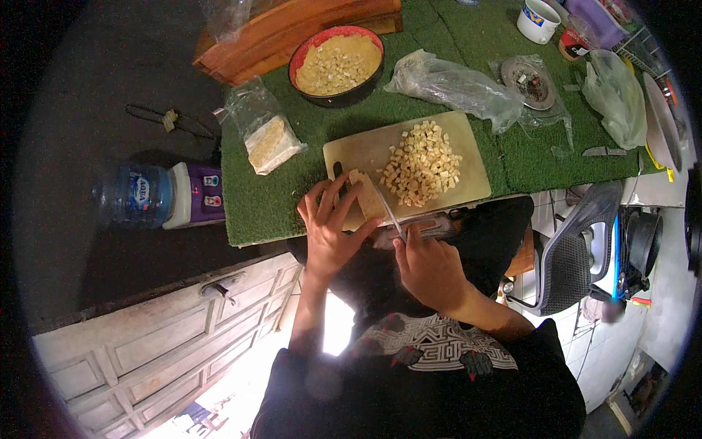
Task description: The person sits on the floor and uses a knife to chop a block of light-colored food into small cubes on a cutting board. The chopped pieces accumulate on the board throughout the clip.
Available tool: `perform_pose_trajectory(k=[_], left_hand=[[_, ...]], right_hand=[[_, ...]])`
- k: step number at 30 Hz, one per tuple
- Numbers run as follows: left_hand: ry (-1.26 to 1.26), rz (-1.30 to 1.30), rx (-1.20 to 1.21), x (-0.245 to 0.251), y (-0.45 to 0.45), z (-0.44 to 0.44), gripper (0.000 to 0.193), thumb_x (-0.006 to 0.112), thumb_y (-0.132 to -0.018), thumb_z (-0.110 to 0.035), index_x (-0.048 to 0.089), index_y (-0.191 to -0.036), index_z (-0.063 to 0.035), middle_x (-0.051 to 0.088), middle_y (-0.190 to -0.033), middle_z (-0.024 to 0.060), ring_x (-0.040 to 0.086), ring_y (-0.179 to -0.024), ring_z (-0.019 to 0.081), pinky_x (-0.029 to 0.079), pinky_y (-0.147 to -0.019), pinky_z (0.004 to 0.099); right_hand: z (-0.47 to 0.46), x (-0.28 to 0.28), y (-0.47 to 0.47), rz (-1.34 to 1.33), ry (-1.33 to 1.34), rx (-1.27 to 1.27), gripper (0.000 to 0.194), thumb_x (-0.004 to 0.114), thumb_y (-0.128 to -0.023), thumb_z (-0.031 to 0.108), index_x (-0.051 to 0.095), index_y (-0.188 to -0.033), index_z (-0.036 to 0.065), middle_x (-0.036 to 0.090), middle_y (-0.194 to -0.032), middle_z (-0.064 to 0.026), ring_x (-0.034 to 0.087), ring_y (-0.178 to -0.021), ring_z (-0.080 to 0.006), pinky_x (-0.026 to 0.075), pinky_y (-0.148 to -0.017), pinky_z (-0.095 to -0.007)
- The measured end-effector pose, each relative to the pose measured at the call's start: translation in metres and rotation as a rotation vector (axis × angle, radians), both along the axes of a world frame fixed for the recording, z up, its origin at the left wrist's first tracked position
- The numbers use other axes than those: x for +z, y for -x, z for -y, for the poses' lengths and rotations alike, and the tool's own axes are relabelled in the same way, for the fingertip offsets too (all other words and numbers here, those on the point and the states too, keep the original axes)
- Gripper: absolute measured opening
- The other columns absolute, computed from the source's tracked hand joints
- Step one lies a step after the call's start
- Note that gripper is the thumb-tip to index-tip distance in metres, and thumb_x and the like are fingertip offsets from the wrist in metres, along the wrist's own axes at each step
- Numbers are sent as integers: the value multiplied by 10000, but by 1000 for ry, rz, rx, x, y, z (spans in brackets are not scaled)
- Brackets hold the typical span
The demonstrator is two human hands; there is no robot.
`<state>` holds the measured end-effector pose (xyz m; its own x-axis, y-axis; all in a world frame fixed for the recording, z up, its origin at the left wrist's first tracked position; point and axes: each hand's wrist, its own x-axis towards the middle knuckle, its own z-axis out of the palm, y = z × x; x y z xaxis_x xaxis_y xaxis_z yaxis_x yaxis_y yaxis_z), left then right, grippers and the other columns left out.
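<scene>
My right hand [430, 266] grips the handle of a knife [390, 213], its blade along the right edge of a flat, pale block of food [367, 198], perhaps tempeh. Spread fingers of my left hand [335, 225] touch that block from the left. Both lie at the left part of a pale cutting board [474, 164]. A heap of small diced cubes [422, 164] covers the board's right half. Beyond the board stands a red and black bowl [335, 99] with yellowish contents and cubes on top. An opened plastic packet [269, 145] holds another pale block, left of the board.
On the green, turf-like table cover [263, 211] lie a crumpled plastic bag [449, 88], a metal ashtray [528, 85] and a small knife [603, 151]. A white enamel mug [538, 22] stands farther back. A wooden piece [296, 35] borders the far left; a mesh chair [573, 258] is at right.
</scene>
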<state>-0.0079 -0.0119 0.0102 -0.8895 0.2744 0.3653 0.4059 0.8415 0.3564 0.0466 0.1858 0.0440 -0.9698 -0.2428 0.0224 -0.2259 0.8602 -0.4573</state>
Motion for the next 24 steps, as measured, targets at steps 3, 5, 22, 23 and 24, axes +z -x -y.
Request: perform_pose_trajectory(k=[3, 5, 22, 23, 24], left_hand=[[-22, -30, 50, -7, -1, -10, 679, 901, -668, -373, 667, -1262, -143, 538, -1437, 64, 464, -1268, 332, 352, -1064, 496], [-24, -9, 62, -6, -1, -12, 658, 888, -690, -390, 670, -1259, -141, 532, -1442, 66, 462, -1272, 337, 349, -1061, 504], [-44, -64, 38, -8, 6, -9, 523, 833, -746, -337, 696, -1201, -120, 546, -1434, 88, 478, -1270, 350, 361, -1059, 492], [-59, -50, 47, -7, 7, -6, 499, 821, -757, -332, 700, -1195, -125, 546, -1435, 82, 478, -1269, 347, 360, -1059, 490], [-72, -34, 57, -7, 8, -4, 475, 810, -769, -327, 704, -1189, -131, 546, -1437, 75, 477, -1268, 344, 359, -1058, 488]], right_hand=[[4, 0, 3, 11, -24, -10, 289, 511, -1024, 270, 609, -1019, -2, 599, -532, -74, 624, -429, -264, 511, -400, -385], [6, 1, 5, 27, -30, -2, 288, 516, -1022, 271, 608, -1028, -1, 609, -550, -79, 637, -450, -266, 517, -408, -385], [16, -14, 29, -36, -63, 40, 245, 548, -1002, 248, 557, -970, 5, 629, -586, -113, 667, -507, -299, 539, -469, -407], [14, -10, 27, -31, -76, 41, 252, 541, -1008, 254, 562, -949, 10, 629, -588, -105, 671, -514, -279, 534, -475, -392], [12, -7, 25, -25, -89, 42, 262, 534, -1014, 260, 567, -928, 14, 628, -590, -96, 674, -522, -259, 529, -481, -376]])
